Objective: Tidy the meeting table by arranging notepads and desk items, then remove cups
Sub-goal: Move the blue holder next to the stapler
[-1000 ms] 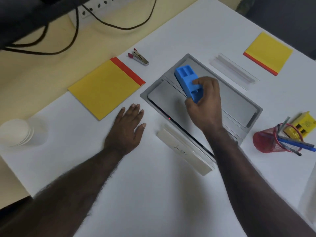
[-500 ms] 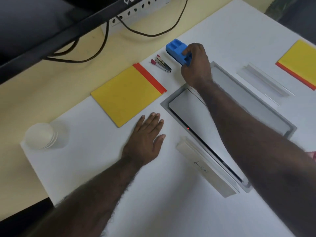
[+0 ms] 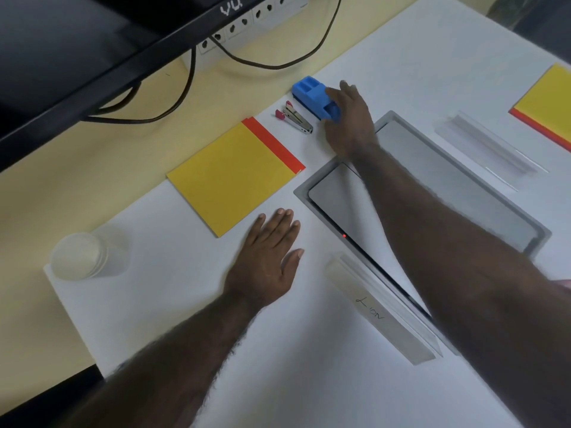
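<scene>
A blue desk organiser stands on the white table near its far edge, right beside a small stapler. My right hand holds the organiser's near end, thumb across its top and fingers behind it. My left hand rests flat on the table, fingers spread, just below a yellow notepad with a red strip. A stack of clear plastic cups sits at the table's left corner. A second yellow notepad lies at the right edge.
A grey flip-lid cable box is set into the table under my right forearm. A name card marked "LION" lies before it, a clear card holder behind. A monitor, socket strip and cables border the far side.
My right hand carried the blue organiser from above the cable box to the far edge and set it down beside the stapler. My left hand stayed flat on the table.
</scene>
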A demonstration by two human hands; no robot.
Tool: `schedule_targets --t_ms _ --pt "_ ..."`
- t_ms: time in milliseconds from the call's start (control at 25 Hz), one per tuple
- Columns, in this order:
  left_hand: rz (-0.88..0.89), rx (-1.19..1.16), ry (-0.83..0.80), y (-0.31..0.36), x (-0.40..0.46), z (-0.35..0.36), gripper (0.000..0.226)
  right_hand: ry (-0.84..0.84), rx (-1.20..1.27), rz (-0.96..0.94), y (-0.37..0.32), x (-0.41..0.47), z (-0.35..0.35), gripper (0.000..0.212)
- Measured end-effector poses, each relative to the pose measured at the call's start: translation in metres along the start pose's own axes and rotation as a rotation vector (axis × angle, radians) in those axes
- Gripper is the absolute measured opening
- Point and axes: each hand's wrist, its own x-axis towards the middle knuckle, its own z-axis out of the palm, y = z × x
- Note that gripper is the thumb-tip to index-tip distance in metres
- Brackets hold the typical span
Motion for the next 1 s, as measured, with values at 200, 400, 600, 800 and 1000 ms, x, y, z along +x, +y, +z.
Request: schedule_targets --t_ms 200,400,600,800,1000 --pt "0.026 0.012 0.009 0.0 -0.002 0.002 0.054 0.204 0.217 0.074 0.007 -0.083 -0.033 0.057" --pt "0.054 -0.006 0.066 0.002 0.001 -0.003 0.05 0.328 0.335 0.204 0.029 -0.201 -0.048 0.046" --pt "0.21 0.131 0.153 0.0 0.006 -0.006 0.046 0.422 0.289 0.327 0.068 -0.315 -0.07 0.038" --pt "0.263 0.121 0.071 0.006 0.069 0.004 0.054 0.606 0.235 0.55 0.114 -0.383 -0.092 0.041" --pt "0.221 0.056 -0.08 0.023 0.101 0.024 0.064 0.855 0.27 0.891 0.155 -0.398 -0.113 0.086"
